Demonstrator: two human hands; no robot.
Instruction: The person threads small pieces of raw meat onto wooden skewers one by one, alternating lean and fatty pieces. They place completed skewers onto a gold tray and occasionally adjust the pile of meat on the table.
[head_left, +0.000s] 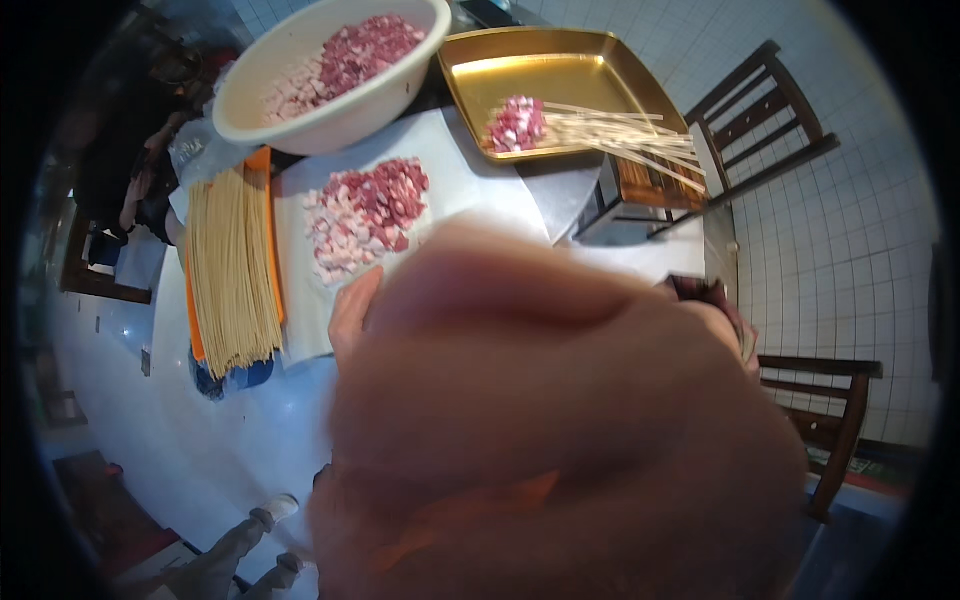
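A large blurred hand, seemingly my right hand (555, 420), fills the lower middle close to the camera and hides much of the table. A plaid sleeve (720, 300) shows beyond it. Part of what looks like my left hand (354, 311) emerges at its left edge, beside the diced meat (367, 217). Whether either hand holds anything is hidden. The meat, pale fat and red lean pieces, lies on a white board or sheet (472, 172). Many thin bamboo skewers (232, 277) lie in an orange tray (196, 330) left of it.
Behind the board stands a cream plastic basin (337, 124) of cut meat (367, 52). A gold-coloured tray (540, 75) holds meat-loaded skewers (517, 124), their sticks jutting over its rim. Wooden chairs (772, 112) stand at the right. Another person's legs (225, 544) show lower left.
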